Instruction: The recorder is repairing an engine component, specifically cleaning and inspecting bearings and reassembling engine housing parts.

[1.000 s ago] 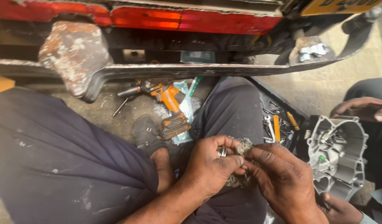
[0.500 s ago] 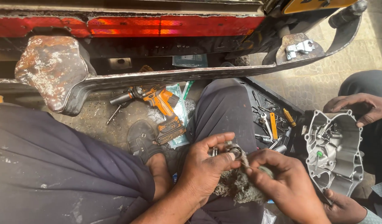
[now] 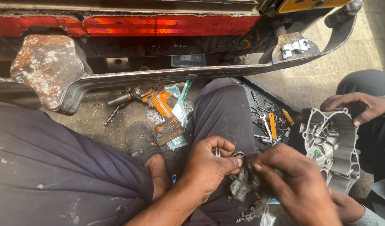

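- Since the earlier frame both hands have risen slightly over the lap, the rag now bunched under the right.
- Orange cordless drill (image 3: 159,109) lies on the ground, well left of the hands.
- Left hand (image 3: 209,167) pinches a small metal bearing (image 3: 238,155) between thumb and fingers.
- Right hand (image 3: 293,184), blurred, grips a grey rag (image 3: 242,188) against the bearing.
- Another person's hand (image 3: 359,106) rests on a grey metal engine cover (image 3: 332,146) at far right.

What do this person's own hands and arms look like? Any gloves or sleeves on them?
Both are bare: no gloves, rings or watch show. The left hand and its forearm are uncovered as far as the picture's lower edge, with no sleeve in sight. The right hand is blurred, so fine marks cannot be told; its wrist is bare too. The fingers look smudged with grime.
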